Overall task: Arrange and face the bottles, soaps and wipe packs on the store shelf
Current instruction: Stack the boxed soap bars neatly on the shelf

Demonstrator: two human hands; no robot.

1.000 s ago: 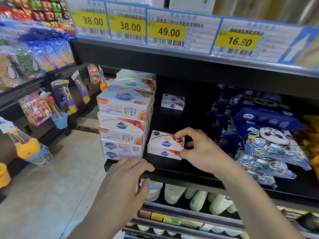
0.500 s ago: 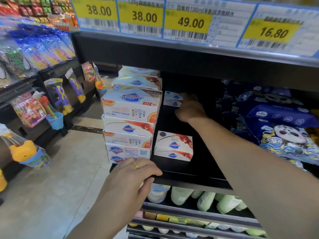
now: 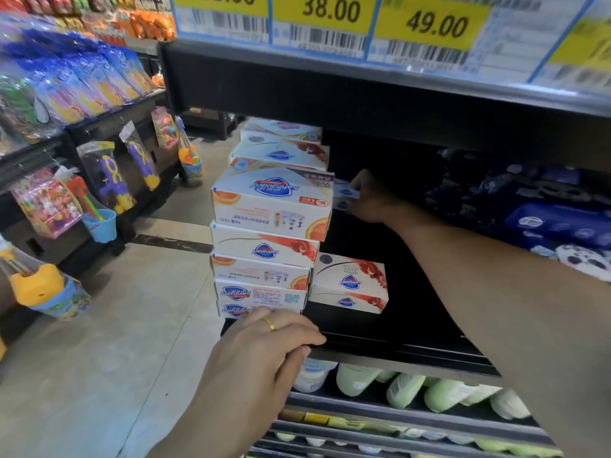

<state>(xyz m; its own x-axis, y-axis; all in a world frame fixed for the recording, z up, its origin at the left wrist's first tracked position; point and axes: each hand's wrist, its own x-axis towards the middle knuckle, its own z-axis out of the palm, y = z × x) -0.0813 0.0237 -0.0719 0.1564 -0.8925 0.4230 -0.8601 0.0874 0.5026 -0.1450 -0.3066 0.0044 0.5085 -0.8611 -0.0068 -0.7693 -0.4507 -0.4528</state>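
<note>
The right hand (image 3: 370,201) reaches deep into the dark shelf (image 3: 396,328), its grip pinched on a small soap box (image 3: 345,195) at the back. The soap stack (image 3: 271,226) at the shelf's left end stands in front of that box and hides its left part, and the hand covers its right side, so only a blue-and-white sliver shows. The left hand (image 3: 264,352) rests on the shelf's front edge near the left corner, fingers curled over the lip, a gold ring (image 3: 269,323) on one finger; it covers the foot of the stack's lowest box. A single soap (image 3: 348,284) lies just right of the stack near the front edge, its print upside down, touching or nearly touching the stack.

At the right end of the shelf lie dark blue wipe packs (image 3: 558,223), one with a panda face, dim in shadow and cut off by the frame; the right forearm crosses in front of the lower ones. Below the front edge, pale green bottles (image 3: 406,388) lie on the next shelf down, their tops hidden under the lip. Price tags (image 3: 330,24) run along the shelf above, reading 38.00 and 49.00; the leftmost is cut off at the top. To the left, across the floor (image 3: 99,358), hang bagged toys (image 3: 109,176), blurred.
</note>
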